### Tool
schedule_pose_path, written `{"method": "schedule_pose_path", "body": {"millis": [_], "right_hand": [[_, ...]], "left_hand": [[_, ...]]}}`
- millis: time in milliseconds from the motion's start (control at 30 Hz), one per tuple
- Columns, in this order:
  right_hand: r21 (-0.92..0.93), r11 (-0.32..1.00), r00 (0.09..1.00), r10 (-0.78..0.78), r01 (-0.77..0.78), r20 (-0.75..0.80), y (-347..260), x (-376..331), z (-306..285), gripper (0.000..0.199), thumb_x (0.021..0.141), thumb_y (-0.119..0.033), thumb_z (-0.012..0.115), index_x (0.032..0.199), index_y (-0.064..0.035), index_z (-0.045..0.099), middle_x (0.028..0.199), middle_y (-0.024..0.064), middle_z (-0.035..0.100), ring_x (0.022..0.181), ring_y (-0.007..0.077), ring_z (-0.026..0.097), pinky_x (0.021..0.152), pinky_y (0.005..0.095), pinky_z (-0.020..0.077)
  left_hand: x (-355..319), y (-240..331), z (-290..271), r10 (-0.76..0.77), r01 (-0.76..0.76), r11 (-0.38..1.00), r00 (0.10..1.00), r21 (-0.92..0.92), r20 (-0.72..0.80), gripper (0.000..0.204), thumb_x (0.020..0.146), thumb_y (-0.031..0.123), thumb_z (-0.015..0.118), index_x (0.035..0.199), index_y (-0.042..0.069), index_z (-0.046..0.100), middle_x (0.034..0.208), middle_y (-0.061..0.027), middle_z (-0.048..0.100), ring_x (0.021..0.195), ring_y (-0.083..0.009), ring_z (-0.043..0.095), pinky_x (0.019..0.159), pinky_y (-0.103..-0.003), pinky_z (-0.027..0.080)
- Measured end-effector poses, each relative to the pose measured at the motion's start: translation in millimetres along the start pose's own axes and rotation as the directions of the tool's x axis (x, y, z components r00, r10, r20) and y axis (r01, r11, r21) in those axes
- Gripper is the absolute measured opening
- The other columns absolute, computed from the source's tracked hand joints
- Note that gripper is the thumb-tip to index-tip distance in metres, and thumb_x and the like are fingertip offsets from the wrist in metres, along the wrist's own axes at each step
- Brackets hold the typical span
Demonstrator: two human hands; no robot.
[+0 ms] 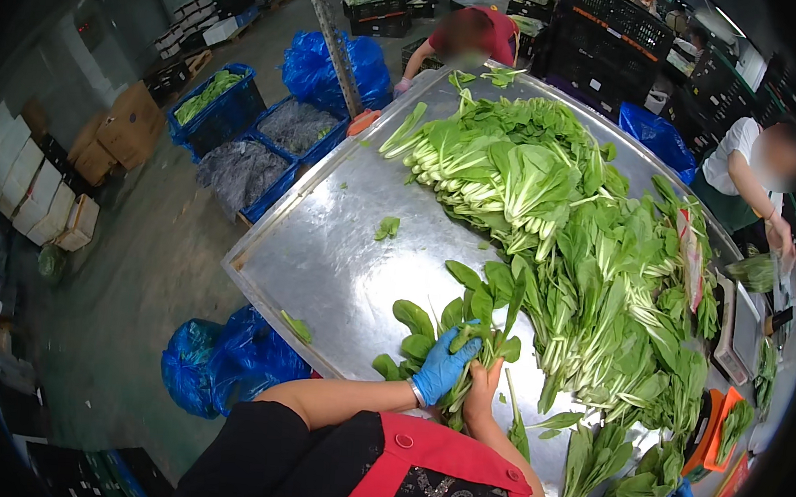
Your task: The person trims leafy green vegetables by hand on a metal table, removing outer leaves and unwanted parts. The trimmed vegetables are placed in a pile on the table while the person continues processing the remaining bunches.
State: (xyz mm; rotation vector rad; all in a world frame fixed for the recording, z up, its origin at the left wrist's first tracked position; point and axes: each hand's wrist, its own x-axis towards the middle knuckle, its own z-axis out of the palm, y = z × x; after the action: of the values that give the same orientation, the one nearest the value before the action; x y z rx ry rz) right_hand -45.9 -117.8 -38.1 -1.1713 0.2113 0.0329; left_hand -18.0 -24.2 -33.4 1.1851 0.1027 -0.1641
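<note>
Your blue-gloved left hand and bare right hand were both closed around a loose bunch of dark-green, pale-stemmed leafy greens, at the near side of the broad, shiny metal table. You appeared to be gathering the bunch; the next move seemed to call for evening its stems gently.

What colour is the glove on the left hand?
The glove is blue; it shows best in the head view.

Brown cardboard boxes near white boxes, slanting metal pole, black crates, blue plastic bags
</note>
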Motion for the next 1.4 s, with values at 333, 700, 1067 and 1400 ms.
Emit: {"method": "schedule_pose_path", "body": {"millis": [333,700,1067,1400], "right_hand": [[-0.671,0.691,0.959,-0.257,0.269,0.12,-70,-10,-16,0.067,0.065,-0.019,0.074,0.119,0.0005,0.039,0.106,0.0148,0.053,0.098,0.0255,0.052,0.086,0.0355,0.0405],[-0.294,0.88,0.747,-0.473,0.373,-0.467,-58,-94,-96,0.07,0.063,-0.01,0.076,0.122,-0.002,0.04,0.11,0.0093,0.054,0.099,0.0175,0.052,0.089,0.0301,0.0412],[-0.312,0.876,-0.038,-0.321,0.368,-0.946,-34,-314,-219,0.038,0.078,-0.012,0.06,0.113,-0.001,0.049,0.103,0.0063,0.055,0.087,0.0179,0.056,0.074,0.0311,0.0465],[-0.418,-0.135,0.334,0.408,-0.898,-0.85,-1,-307,-238,0.043,0.08,-0.035,0.058,0.095,0.0056,0.06,0.087,0.0186,0.064,0.083,0.0306,0.062,0.07,0.0378,0.0488]], "left_hand": [[-31,44,13,-0.339,0.466,0.846,0.844,-0.257,0.415,0.034,0.086,0.024,0.046,0.114,0.004,0.048,0.108,-0.0087,0.055,0.1,-0.0193,0.052,0.089,-0.031,0.038],[-61,62,96,-0.462,0.494,0.846,0.492,0.201,0.738,0.094,0.064,0.034,0.067,0.137,0.003,0.017,0.137,-0.0143,0.027,0.126,-0.0272,0.028,0.104,-0.039,0.022],[-38,33,86,-0.664,0.538,0.702,0.259,0.466,0.702,0.054,0.084,0.028,0.052,0.126,-0.002,0.036,0.124,-0.0169,0.045,0.113,-0.0251,0.046,0.089,-0.035,0.041],[2,27,30,-0.646,0.547,0.754,0.513,0.365,0.566,0.039,0.087,0.02,0.048,0.122,0.002,0.043,0.113,-0.0111,0.054,0.099,-0.0185,0.055,0.083,-0.032,0.046]]}}
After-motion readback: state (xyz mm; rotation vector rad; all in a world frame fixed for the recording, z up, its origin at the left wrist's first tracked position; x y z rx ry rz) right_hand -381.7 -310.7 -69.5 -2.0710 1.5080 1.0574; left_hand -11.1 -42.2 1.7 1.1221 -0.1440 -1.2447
